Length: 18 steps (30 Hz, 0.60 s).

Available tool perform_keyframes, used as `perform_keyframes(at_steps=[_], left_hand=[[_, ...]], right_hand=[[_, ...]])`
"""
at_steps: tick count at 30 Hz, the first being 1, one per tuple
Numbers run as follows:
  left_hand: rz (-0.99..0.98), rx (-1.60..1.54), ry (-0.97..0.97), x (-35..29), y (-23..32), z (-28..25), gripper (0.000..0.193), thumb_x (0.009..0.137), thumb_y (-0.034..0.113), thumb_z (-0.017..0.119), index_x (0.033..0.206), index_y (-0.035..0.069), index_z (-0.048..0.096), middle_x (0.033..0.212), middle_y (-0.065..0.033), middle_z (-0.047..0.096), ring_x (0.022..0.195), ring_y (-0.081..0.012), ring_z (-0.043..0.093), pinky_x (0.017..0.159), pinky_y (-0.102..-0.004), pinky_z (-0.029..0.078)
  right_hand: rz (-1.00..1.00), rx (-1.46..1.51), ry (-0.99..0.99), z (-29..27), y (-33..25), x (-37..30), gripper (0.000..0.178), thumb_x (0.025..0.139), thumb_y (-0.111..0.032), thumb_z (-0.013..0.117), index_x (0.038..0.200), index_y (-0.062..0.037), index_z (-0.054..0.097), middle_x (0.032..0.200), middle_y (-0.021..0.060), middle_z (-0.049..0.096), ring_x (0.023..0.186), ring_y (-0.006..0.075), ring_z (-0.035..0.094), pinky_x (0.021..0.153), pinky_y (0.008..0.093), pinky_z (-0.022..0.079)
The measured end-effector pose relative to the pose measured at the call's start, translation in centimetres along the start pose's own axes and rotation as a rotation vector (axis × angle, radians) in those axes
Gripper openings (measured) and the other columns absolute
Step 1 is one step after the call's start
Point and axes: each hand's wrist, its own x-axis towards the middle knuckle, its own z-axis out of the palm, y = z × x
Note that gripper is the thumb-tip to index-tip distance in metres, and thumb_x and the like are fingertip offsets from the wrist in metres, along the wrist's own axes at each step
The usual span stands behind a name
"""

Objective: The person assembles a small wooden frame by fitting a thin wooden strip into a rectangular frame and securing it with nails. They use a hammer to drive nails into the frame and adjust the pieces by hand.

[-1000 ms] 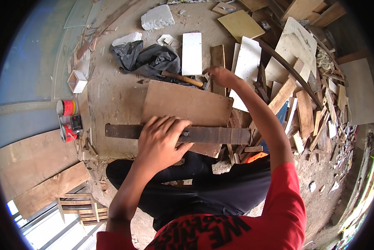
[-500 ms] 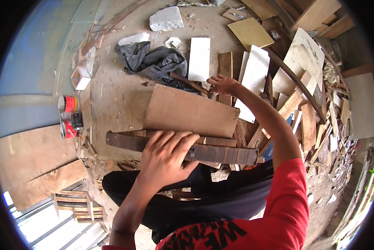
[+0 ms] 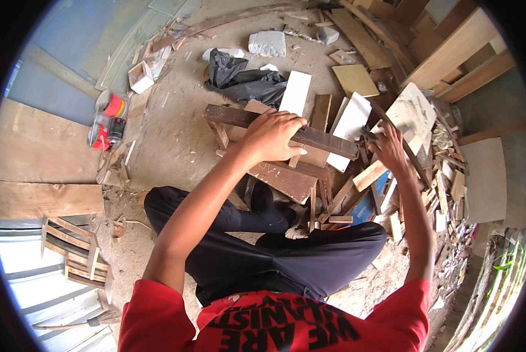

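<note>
My left hand [image 3: 274, 135] grips the dark wooden bar [image 3: 328, 142]

The bar lies crosswise in front of my bent legs [image 3: 227, 217], tilted down toward my right. My left fingers are folded over its top, thumb along the near side. A short upright [image 3: 219, 134] shows beneath its left end, and a brown plank [image 3: 286, 179] sits nearer my legs. My right hand [image 3: 390, 146] is half curled beyond the bar's right end, next to a small dark object [image 3: 368, 136]; I cannot tell whether I hold it. Past the bar lie a black plastic sheet [image 3: 254, 85] and a white board [image 3: 297, 94].
</note>
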Motion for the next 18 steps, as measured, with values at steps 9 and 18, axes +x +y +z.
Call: perform_keyframes(at_steps=[9,18], left_hand=[[0.070,-0.130,-0.045,-3.3,-1.0,-3.3,0.070,0.074,0.038,0.087,0.130,0.003,0.061,0.126,-0.0195,0.067,0.119,-0.0335,0.064,0.104,-0.0433,0.050],[-0.061,-0.120,-0.092,-2.5,-2.2,-3.8,0.076,0.071,0.050,0.085,0.130,0.008,0.061,0.125,-0.0201,0.067,0.117,-0.0379,0.063,0.100,-0.0460,0.050]], right_hand=[[1.101,1.451,0.461,-7.8,-12.2,-12.7,0.042,0.104,-0.036,0.052,0.117,0.0024,0.064,0.095,0.0131,0.070,0.075,0.0206,0.068,0.061,0.0307,0.056],[1.060,2.143,0.311,-9.9,-32.6,-9.3,0.040,0.103,-0.041,0.056,0.112,-0.0022,0.059,0.095,0.0105,0.067,0.076,0.0163,0.065,0.062,0.0285,0.055]])
